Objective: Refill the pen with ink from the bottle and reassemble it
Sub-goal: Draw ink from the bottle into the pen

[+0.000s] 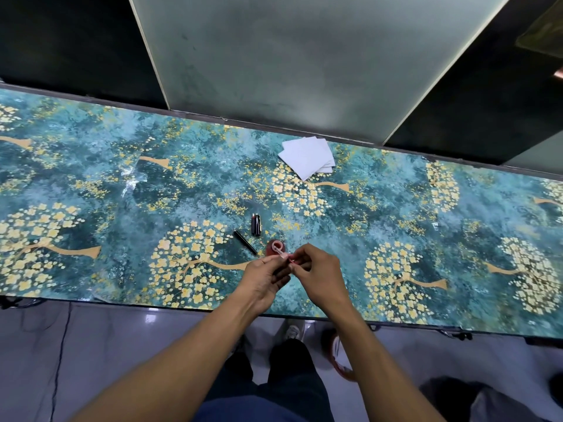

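My left hand (267, 275) and my right hand (316, 269) meet just above the table's near edge, and both pinch a slim pinkish pen part (281, 253) between their fingertips. Its far end points up and left over a small red ink bottle (270, 249), which stands right behind my fingers and is partly hidden by them. A black pen barrel (245, 242) lies slanted on the table to the left of the bottle. A short dark pen cap (256, 224) lies beyond it.
The table (122, 208) has a teal cover with yellow flower trees. A small stack of white paper sheets (307, 156) lies near the far edge. A glass partition rises behind the table. Below the near edge are the floor, a cable and shoes.
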Tool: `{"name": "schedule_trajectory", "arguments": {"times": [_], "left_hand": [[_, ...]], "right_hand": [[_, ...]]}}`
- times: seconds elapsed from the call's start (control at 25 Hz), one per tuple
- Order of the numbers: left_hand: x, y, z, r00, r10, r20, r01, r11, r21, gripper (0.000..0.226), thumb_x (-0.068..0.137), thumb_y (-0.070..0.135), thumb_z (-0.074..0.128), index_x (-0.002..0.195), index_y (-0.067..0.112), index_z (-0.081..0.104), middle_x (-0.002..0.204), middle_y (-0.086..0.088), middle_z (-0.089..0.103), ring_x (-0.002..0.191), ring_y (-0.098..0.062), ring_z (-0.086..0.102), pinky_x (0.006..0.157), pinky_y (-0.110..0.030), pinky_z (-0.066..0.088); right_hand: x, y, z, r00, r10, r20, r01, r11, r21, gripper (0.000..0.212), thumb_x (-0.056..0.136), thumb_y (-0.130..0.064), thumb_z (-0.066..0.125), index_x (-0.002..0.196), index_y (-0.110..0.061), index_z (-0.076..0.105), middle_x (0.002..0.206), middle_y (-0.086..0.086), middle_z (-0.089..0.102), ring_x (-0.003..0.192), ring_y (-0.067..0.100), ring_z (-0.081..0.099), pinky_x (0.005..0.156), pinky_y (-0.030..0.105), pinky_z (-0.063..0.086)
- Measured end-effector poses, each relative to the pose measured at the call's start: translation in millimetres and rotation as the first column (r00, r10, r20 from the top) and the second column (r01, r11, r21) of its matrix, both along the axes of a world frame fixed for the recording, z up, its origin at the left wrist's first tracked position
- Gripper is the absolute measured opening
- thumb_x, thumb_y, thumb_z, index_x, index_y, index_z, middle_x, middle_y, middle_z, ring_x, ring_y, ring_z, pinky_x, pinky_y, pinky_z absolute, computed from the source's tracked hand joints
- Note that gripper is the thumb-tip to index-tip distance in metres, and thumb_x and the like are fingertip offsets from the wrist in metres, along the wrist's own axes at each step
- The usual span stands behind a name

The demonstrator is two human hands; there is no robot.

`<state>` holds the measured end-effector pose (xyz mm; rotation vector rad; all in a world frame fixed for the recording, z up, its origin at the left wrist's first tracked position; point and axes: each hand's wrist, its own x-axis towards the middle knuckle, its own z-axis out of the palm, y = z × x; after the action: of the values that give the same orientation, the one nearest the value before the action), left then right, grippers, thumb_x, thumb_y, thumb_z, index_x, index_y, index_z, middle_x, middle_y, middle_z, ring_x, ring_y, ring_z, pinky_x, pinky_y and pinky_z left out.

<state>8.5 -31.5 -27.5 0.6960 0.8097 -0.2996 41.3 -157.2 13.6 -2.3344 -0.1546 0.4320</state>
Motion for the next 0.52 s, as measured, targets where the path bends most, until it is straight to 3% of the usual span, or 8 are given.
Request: {"name": "schedule_trajectory", "arguments": {"times": [0.28,0.52], "left_hand": [[14,-18,6,0.995,0.047,-0.083,-0.052,0.996,-0.065,0.008,0.090,0.013,0.068,0.084,0.008,0.070,0.077,-0.010,0.072,0.068,-0.020,0.067,0.070,-0.031,0.052],[27,-17,6,0.975,0.121,-0.186,-0.142,0.984,-0.106,0.013,0.088,0.018,0.072,0.080,0.008,0.067,0.062,-0.003,0.067,0.061,-0.016,0.064,0.068,-0.033,0.055]], "right_hand": [[8,-7,1,0.983,0.082,0.167,-0.057,0.987,-0.148,0.003,0.086,-0.019,0.071,0.088,-0.019,0.068,0.082,-0.001,0.072,0.073,0.017,0.066,0.071,0.038,0.056],[27,5,6,0.945,0.238,0.223,-0.177,0.949,-0.262,0.007,0.091,-0.017,0.065,0.094,-0.012,0.069,0.087,0.009,0.067,0.081,0.028,0.063,0.072,0.042,0.053]]}}
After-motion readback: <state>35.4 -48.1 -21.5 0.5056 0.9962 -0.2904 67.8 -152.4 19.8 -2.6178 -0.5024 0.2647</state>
